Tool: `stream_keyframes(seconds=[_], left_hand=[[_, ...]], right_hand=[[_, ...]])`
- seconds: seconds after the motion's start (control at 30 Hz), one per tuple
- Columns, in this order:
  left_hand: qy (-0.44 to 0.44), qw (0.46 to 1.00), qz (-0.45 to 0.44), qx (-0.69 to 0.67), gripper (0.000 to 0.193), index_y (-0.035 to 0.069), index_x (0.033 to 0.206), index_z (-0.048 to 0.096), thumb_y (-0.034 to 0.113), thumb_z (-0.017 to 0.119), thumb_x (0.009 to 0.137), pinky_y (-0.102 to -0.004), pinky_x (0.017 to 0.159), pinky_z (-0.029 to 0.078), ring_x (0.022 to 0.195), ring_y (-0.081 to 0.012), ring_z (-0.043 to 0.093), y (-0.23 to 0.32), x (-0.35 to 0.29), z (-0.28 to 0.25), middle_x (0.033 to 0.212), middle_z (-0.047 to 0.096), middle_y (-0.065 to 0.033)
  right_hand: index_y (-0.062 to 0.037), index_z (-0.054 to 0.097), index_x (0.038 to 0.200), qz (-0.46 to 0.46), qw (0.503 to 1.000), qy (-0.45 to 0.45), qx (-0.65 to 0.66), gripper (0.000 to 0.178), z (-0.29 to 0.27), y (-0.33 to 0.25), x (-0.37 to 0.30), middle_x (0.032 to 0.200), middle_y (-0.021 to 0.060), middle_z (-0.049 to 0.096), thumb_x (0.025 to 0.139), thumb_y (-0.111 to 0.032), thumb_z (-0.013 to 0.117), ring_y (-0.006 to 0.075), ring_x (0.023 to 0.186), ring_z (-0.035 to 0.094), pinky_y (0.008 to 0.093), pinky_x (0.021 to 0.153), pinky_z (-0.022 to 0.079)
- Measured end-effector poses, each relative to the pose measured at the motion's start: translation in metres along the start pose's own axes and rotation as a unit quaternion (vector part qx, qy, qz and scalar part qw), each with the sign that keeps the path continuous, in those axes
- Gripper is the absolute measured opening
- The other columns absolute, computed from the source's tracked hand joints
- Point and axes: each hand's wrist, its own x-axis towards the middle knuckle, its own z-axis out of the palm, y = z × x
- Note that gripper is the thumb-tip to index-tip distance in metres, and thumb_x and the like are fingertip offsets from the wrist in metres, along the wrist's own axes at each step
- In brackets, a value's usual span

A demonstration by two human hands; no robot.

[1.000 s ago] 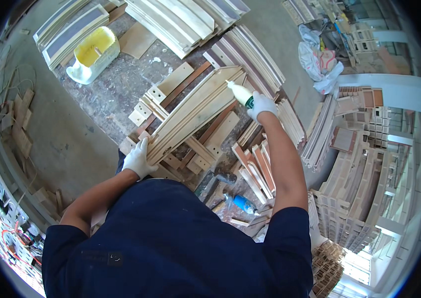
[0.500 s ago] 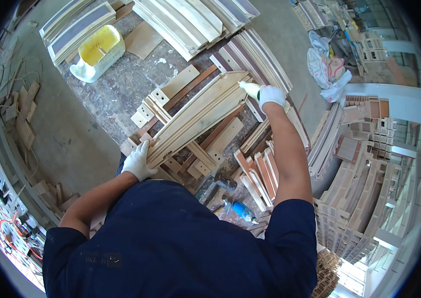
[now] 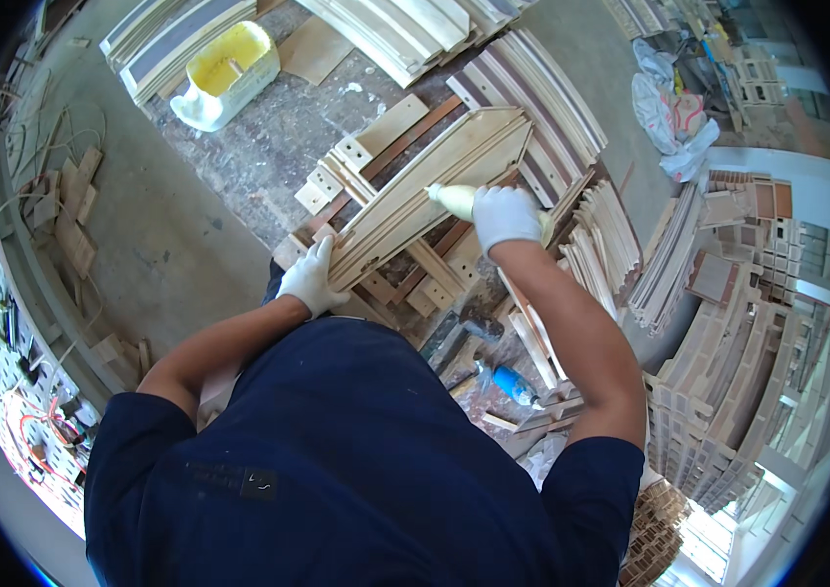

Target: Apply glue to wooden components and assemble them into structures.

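A long pale wooden moulding board (image 3: 425, 186) with grooves along its length lies slanted across wooden support blocks on the workbench. At its near left end, my gloved left hand (image 3: 315, 279) grips the board's edge. My gloved right hand (image 3: 507, 217) is wrapped round a pale squeeze bottle (image 3: 454, 201), its nozzle pointing left at the board's grooved side, around the middle of its length. Whether the nozzle touches the wood I cannot tell. Beneath the board, drilled wooden blocks (image 3: 351, 152) and reddish strips stick out on both sides.
A cut-open white jug (image 3: 249, 90) with yellow inside stands at the bench's far left. Stacked mouldings lie at the far side (image 3: 386, 39) and right (image 3: 542, 108). A blue bottle (image 3: 515, 385) lies near me on the right. Pallets (image 3: 718, 391) stand farther right.
My right hand has drawn the squeeze bottle from the board's far end back toward its middle. The left hand keeps its grip at the near end. The whole view has shifted slightly.
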Motion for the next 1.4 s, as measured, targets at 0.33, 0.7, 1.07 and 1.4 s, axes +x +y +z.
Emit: stream_keyframes(seconds=[0.33,0.7,1.07,1.4], left_hand=[[0.000,1.000,0.005,-0.012,0.099,0.001,0.145,0.027,0.026,0.080,0.065,-0.0446,0.093,0.048,0.109,-0.0427,0.057,-0.001,0.000,-0.001,0.130,0.050,-0.0254],[0.015,0.999,0.020,-0.031,0.104,-0.001,0.146,0.027,0.027,0.082,0.062,-0.0419,0.100,0.045,0.119,-0.0413,0.052,-0.004,-0.001,0.002,0.135,0.047,-0.0260],[0.061,0.997,-0.049,-0.009,0.102,0.002,0.147,0.030,0.033,0.081,0.062,-0.0408,0.102,0.044,0.123,-0.0390,0.051,0.000,-0.014,0.016,0.140,0.046,-0.0220],[0.026,0.998,-0.057,0.027,0.098,0.003,0.145,0.035,0.037,0.079,0.064,-0.0399,0.101,0.045,0.121,-0.0391,0.053,0.002,-0.014,0.004,0.136,0.051,-0.0221]], right_hand=[[-0.0062,0.058,0.097,-0.043,0.993,0.039,0.100,0.020,-0.025,-0.075,-0.045,0.076,0.0102,0.064,0.081,-0.017,0.059,0.0273,0.063,0.060,0.0402,0.061,0.049],[-0.0083,0.054,0.104,0.131,0.936,-0.122,0.303,0.039,0.036,0.060,-0.028,0.091,0.0175,0.066,0.071,-0.022,0.070,0.0406,0.083,0.064,0.0479,0.075,0.051],[-0.0081,0.065,0.100,0.209,0.964,-0.101,0.127,0.025,0.129,0.174,0.052,0.094,0.0151,0.071,0.078,-0.020,0.068,0.0340,0.083,0.068,0.0445,0.076,0.054],[-0.0069,0.069,0.089,0.110,0.992,-0.052,0.038,0.015,0.098,0.132,0.047,0.081,0.0102,0.072,0.085,-0.016,0.058,0.0291,0.074,0.070,0.0409,0.068,0.054]])
